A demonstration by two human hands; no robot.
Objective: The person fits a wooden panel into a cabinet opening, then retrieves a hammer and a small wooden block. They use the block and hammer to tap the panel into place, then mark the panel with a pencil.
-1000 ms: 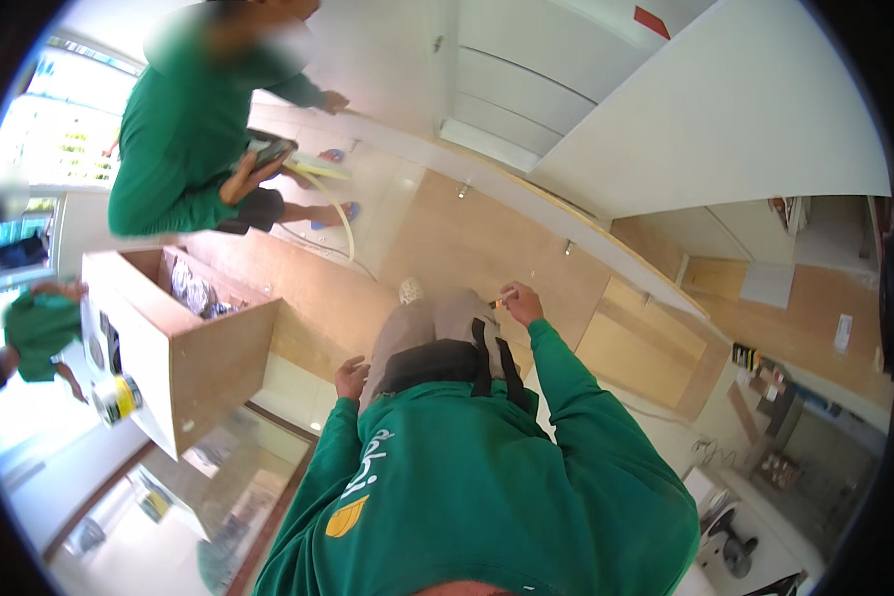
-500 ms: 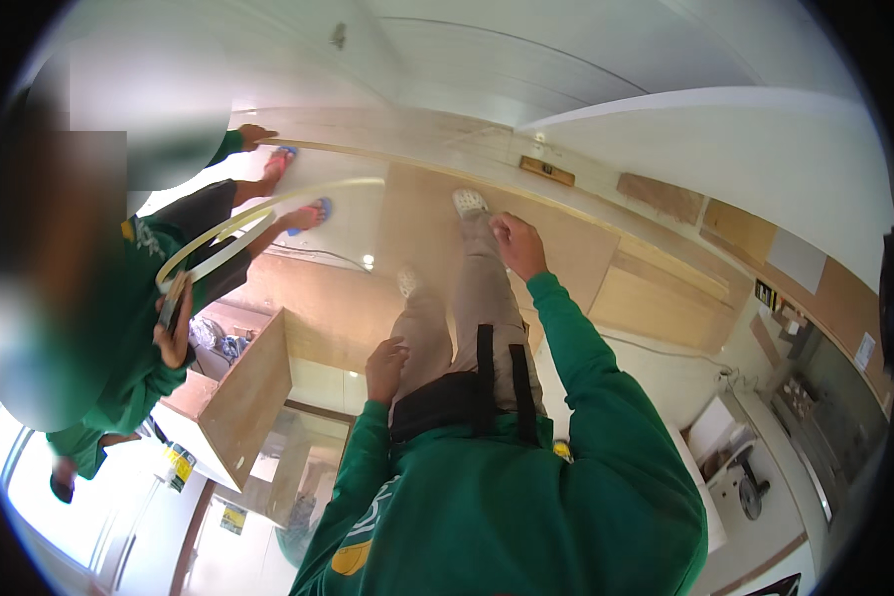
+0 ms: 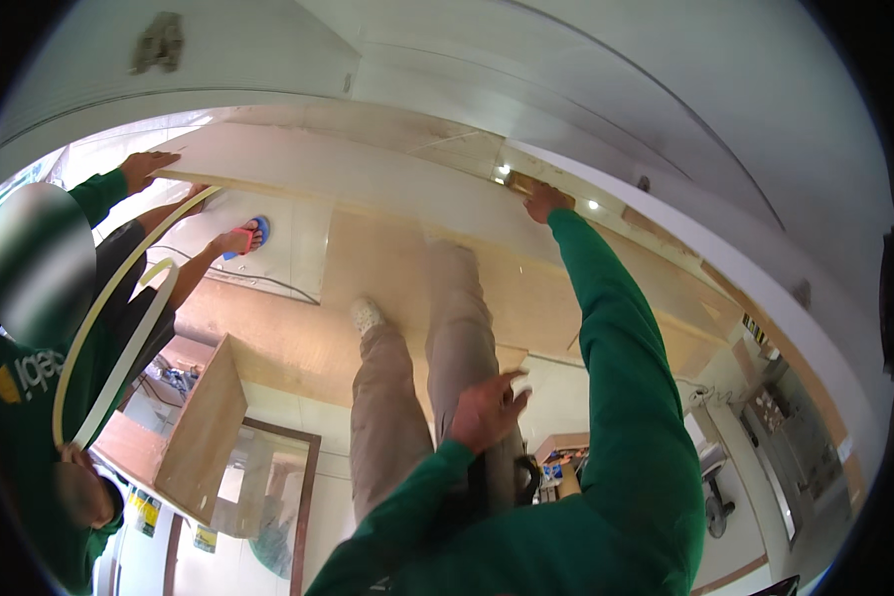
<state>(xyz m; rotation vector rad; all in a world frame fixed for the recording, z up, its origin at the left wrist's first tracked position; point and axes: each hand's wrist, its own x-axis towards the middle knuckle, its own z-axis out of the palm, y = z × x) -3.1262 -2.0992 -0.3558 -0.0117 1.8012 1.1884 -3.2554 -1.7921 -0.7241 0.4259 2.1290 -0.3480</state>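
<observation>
My right hand [image 3: 544,202] is stretched far up and closed on the near end of the long white panel [image 3: 368,179], whose length runs away to my left, while my left hand [image 3: 485,409] hangs half open and empty below it.

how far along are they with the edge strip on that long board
Early, by the look of it. Done: the long pale board is held up, the right hand on its near edge and a co-worker's hand on the far end. In hand: the co-worker holds a pale edging strip, which hangs in a loose loop, only its upper end reaching the board. The left hand is free. Left: most of the strip is unattached.
</observation>
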